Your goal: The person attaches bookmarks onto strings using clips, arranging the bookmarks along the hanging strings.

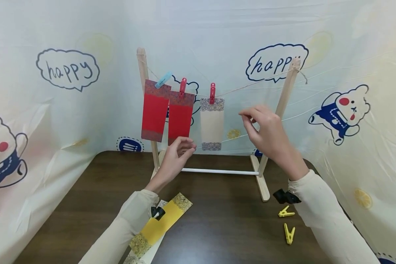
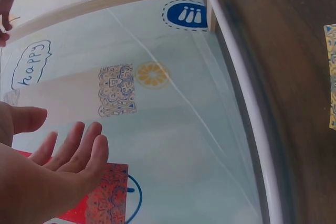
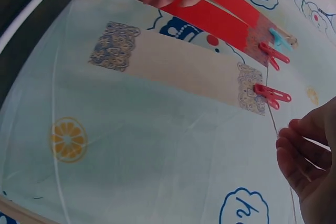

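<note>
A pale backdrop (image 1: 201,22) printed with bears, orange slices and "happy" bubbles fills the far side and both flanks. Before it is the dark brown table (image 1: 217,227), and at its far edge stands the wooden rack (image 1: 285,95), its two posts joined low down by a white rod (image 1: 224,171).

A person's cream sleeves come in from the near left and near right. The left hand (image 1: 176,156) is raised in front of the right red card's lower end, fingers gently bent and thumb apart from them; whether it touches that card I cannot tell. The right hand (image 1: 267,126) is up between the cream card and the right post, its fingers loosely curled, thumb tip and fingertips near one another.

The yellow card (image 1: 162,224), patterned at both ends, lies aslant on the near left of the table, partly over a white card (image 1: 154,251). Three cards hang in a row: the left red card (image 1: 155,112), the right red card (image 1: 180,115) just beside it, and the cream card (image 1: 212,126) to the right, a gap between.

They hang at the string (image 1: 241,88), which sags between the posts. A blue clip (image 1: 163,80) grips the left red card's top; one red clip (image 1: 182,88) grips the right red card, another (image 1: 212,93) the cream one. Two yellow clips (image 1: 289,238) lie on the near right of the table.
</note>
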Action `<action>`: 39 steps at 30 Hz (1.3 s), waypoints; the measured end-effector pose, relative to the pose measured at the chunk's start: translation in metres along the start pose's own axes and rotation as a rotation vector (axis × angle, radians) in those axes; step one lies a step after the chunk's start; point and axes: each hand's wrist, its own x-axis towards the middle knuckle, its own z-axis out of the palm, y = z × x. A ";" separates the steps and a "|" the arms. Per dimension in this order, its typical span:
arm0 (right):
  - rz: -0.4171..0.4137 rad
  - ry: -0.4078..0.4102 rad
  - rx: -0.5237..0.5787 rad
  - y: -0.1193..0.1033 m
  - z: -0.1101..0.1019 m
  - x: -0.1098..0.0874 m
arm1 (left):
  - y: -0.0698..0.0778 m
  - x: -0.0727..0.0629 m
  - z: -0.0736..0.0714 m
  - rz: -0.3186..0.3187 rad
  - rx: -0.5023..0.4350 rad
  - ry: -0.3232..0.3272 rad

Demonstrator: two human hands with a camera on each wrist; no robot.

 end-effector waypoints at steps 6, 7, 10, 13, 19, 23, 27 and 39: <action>0.029 -0.056 -0.003 0.002 0.000 -0.026 | 0.002 -0.011 -0.002 0.015 0.064 -0.015; 0.035 -0.062 -0.004 0.002 0.000 -0.031 | 0.003 -0.013 -0.002 0.016 0.078 -0.017; 0.059 -0.082 -0.013 0.004 -0.001 -0.047 | 0.006 -0.020 -0.003 0.016 0.115 -0.024; 0.078 -0.091 -0.016 0.006 -0.002 -0.063 | 0.009 -0.028 -0.004 0.010 0.139 -0.029; 0.118 -0.104 -0.001 0.009 -0.001 -0.094 | 0.008 -0.043 -0.010 0.010 0.193 -0.034; 0.164 -0.112 0.001 0.010 -0.001 -0.113 | 0.007 -0.055 -0.017 0.012 0.216 -0.028; 0.196 -0.121 -0.002 0.009 0.000 -0.130 | 0.005 -0.067 -0.027 0.007 0.256 -0.025; 0.311 -0.101 -0.026 0.008 -0.003 -0.177 | -0.002 -0.102 -0.045 -0.068 0.367 -0.017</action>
